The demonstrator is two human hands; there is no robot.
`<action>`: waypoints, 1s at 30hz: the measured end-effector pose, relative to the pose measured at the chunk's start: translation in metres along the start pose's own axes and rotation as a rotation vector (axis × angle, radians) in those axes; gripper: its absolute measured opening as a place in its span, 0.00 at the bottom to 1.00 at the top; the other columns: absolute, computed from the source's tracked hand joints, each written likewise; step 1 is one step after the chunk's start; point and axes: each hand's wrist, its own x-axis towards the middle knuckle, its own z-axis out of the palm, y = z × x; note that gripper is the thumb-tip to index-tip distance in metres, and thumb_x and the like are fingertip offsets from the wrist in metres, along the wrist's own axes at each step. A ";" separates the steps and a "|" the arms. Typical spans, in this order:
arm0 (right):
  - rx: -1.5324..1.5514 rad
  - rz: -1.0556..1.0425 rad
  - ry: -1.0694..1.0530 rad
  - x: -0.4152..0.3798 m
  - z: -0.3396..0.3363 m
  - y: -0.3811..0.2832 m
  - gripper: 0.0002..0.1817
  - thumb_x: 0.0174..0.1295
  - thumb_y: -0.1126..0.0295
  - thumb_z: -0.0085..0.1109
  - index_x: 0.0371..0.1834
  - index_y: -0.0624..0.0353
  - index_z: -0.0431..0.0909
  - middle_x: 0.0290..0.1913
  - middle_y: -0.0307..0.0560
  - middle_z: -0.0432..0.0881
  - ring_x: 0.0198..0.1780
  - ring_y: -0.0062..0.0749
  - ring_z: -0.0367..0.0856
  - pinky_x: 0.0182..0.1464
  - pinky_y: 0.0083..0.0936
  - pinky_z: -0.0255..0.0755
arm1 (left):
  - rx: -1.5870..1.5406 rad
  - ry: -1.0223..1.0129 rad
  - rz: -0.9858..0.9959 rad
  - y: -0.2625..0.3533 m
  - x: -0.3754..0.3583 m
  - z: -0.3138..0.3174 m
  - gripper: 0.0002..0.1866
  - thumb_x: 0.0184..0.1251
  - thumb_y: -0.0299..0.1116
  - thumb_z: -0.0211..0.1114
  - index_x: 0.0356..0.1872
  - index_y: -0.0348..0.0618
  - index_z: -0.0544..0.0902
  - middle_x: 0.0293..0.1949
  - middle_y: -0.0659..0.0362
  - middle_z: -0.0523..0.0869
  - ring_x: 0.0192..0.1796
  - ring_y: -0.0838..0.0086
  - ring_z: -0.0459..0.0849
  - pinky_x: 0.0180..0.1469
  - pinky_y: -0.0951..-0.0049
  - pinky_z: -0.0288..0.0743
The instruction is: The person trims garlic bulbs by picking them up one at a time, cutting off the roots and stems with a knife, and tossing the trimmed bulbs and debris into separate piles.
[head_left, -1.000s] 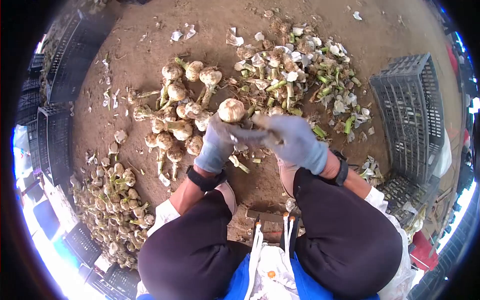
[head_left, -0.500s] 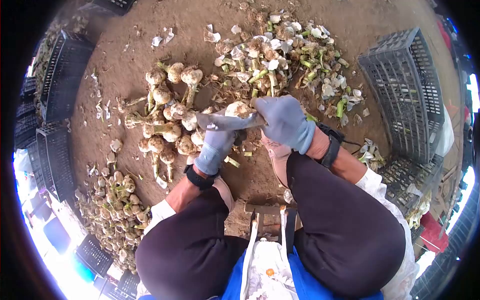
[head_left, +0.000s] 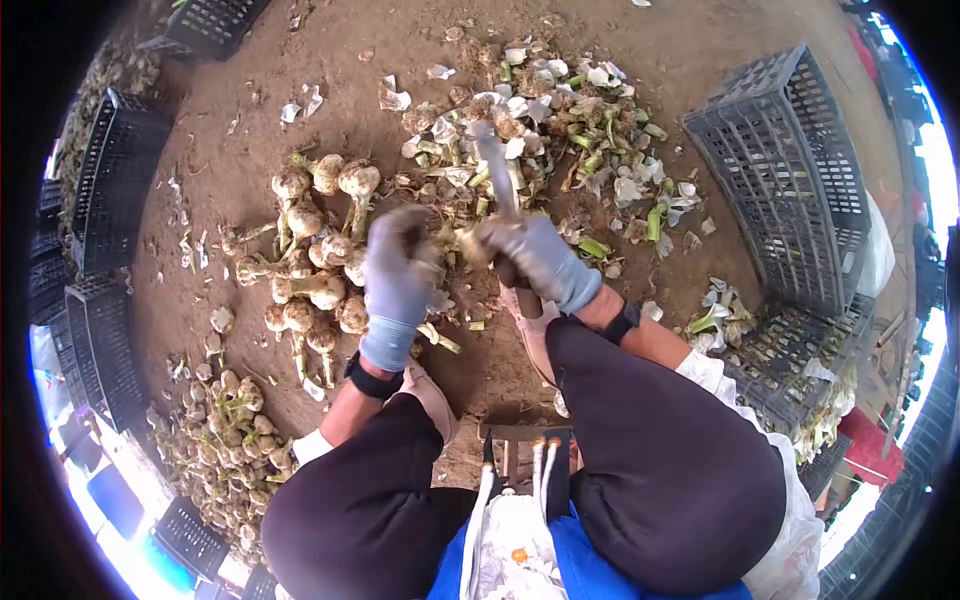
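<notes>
- Garlic bulbs with stalks on lie left of the frame's centre; a larger heap sits lower left.
- Cut stalks and skins litter the upper centre, so some trimming looks done; with so many stalked bulbs, plenty seems left.
- Right hand: grip closed round a knife.
- Left hand: blurred beside the bulbs; I can't tell its grip.

- Long grey metal blade: smooth-ish, dull sheen, blurry
- Grey-blue knit-cloth gloves: matt, w/ grime
- Black perforated plastic crates: hard, semi-matt
- Brown earth floor: v. rough, matt
- Black cloth trousers: smooth, matt
</notes>
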 end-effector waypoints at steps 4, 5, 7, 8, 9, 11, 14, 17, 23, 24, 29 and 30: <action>0.574 0.173 -0.021 -0.009 0.021 0.005 0.16 0.66 0.56 0.52 0.39 0.59 0.80 0.29 0.37 0.80 0.21 0.15 0.72 0.22 0.13 0.66 | -0.891 -0.198 -0.584 0.000 -0.011 0.015 0.16 0.66 0.36 0.60 0.48 0.35 0.76 0.39 0.58 0.81 0.42 0.78 0.78 0.43 0.78 0.75; 0.612 0.235 -0.055 -0.007 0.024 0.009 0.18 0.64 0.55 0.54 0.42 0.60 0.79 0.28 0.39 0.81 0.22 0.16 0.74 0.23 0.14 0.68 | -0.620 -0.028 -0.254 0.004 -0.017 0.028 0.15 0.69 0.39 0.56 0.45 0.36 0.78 0.37 0.59 0.82 0.40 0.80 0.78 0.40 0.79 0.74; 0.173 0.120 0.020 -0.001 0.014 0.024 0.20 0.63 0.53 0.55 0.43 0.61 0.79 0.28 0.42 0.82 0.24 0.18 0.76 0.24 0.16 0.70 | -0.721 -0.093 -0.407 0.001 -0.013 0.017 0.15 0.69 0.39 0.56 0.43 0.36 0.78 0.36 0.60 0.82 0.38 0.80 0.78 0.41 0.79 0.74; -0.268 -0.019 0.090 0.004 0.006 0.025 0.23 0.61 0.51 0.56 0.45 0.62 0.79 0.29 0.44 0.83 0.25 0.21 0.79 0.25 0.18 0.71 | -0.816 -0.157 -0.540 0.000 -0.006 0.008 0.14 0.70 0.38 0.56 0.42 0.35 0.79 0.35 0.61 0.83 0.37 0.80 0.78 0.41 0.79 0.73; -0.461 -0.163 0.170 -0.001 -0.004 0.015 0.22 0.60 0.52 0.56 0.47 0.59 0.79 0.29 0.47 0.84 0.25 0.26 0.81 0.27 0.24 0.73 | -0.735 -0.162 -0.609 -0.007 -0.005 0.003 0.15 0.69 0.38 0.57 0.39 0.34 0.79 0.32 0.59 0.83 0.35 0.79 0.79 0.39 0.77 0.73; -0.581 -0.126 0.116 -0.009 -0.015 -0.012 0.19 0.58 0.57 0.58 0.47 0.58 0.79 0.30 0.50 0.84 0.29 0.30 0.82 0.31 0.24 0.74 | -0.459 -0.177 -0.433 -0.008 -0.006 -0.001 0.15 0.68 0.38 0.57 0.41 0.33 0.79 0.30 0.58 0.83 0.33 0.78 0.79 0.38 0.76 0.73; -0.781 -0.256 0.045 -0.006 -0.011 -0.031 0.16 0.53 0.64 0.56 0.46 0.54 0.79 0.28 0.53 0.82 0.28 0.43 0.82 0.33 0.34 0.75 | -0.163 -0.179 -0.136 -0.013 -0.006 0.000 0.15 0.67 0.36 0.55 0.40 0.31 0.78 0.27 0.55 0.83 0.30 0.77 0.79 0.34 0.75 0.72; -1.079 -0.318 -0.020 0.007 -0.001 -0.046 0.12 0.50 0.66 0.56 0.37 0.57 0.78 0.26 0.55 0.80 0.31 0.51 0.80 0.35 0.41 0.74 | 0.156 -0.353 -0.222 -0.016 -0.007 -0.006 0.12 0.64 0.32 0.55 0.40 0.34 0.79 0.24 0.58 0.82 0.24 0.75 0.79 0.29 0.73 0.72; -1.070 0.145 -0.213 0.011 -0.055 -0.012 0.16 0.52 0.63 0.56 0.42 0.55 0.81 0.29 0.54 0.81 0.31 0.42 0.82 0.35 0.31 0.75 | 0.120 0.139 0.270 -0.024 0.002 -0.033 0.11 0.55 0.22 0.61 0.40 0.42 0.78 0.30 0.56 0.84 0.30 0.70 0.84 0.30 0.74 0.78; -1.218 0.281 -0.276 0.008 -0.065 -0.004 0.17 0.52 0.64 0.55 0.45 0.55 0.81 0.30 0.54 0.82 0.32 0.41 0.82 0.36 0.29 0.75 | 0.135 0.317 0.250 -0.042 -0.004 -0.074 0.14 0.54 0.22 0.64 0.44 0.44 0.78 0.30 0.60 0.84 0.28 0.75 0.83 0.27 0.78 0.78; -0.774 -0.084 -0.113 0.031 0.008 0.000 0.22 0.58 0.68 0.54 0.58 0.55 0.71 0.35 0.48 0.83 0.29 0.29 0.81 0.36 0.28 0.78 | 0.453 0.756 -0.560 -0.149 -0.122 -0.322 0.20 0.58 0.31 0.62 0.54 0.46 0.76 0.43 0.51 0.85 0.38 0.67 0.85 0.38 0.69 0.78; -0.880 -0.171 -0.188 0.041 0.025 0.008 0.22 0.57 0.69 0.54 0.58 0.55 0.71 0.36 0.48 0.82 0.30 0.31 0.81 0.35 0.29 0.78 | 0.976 0.603 -0.809 -0.113 -0.146 -0.345 0.19 0.60 0.31 0.60 0.55 0.48 0.76 0.47 0.50 0.82 0.43 0.65 0.83 0.43 0.67 0.78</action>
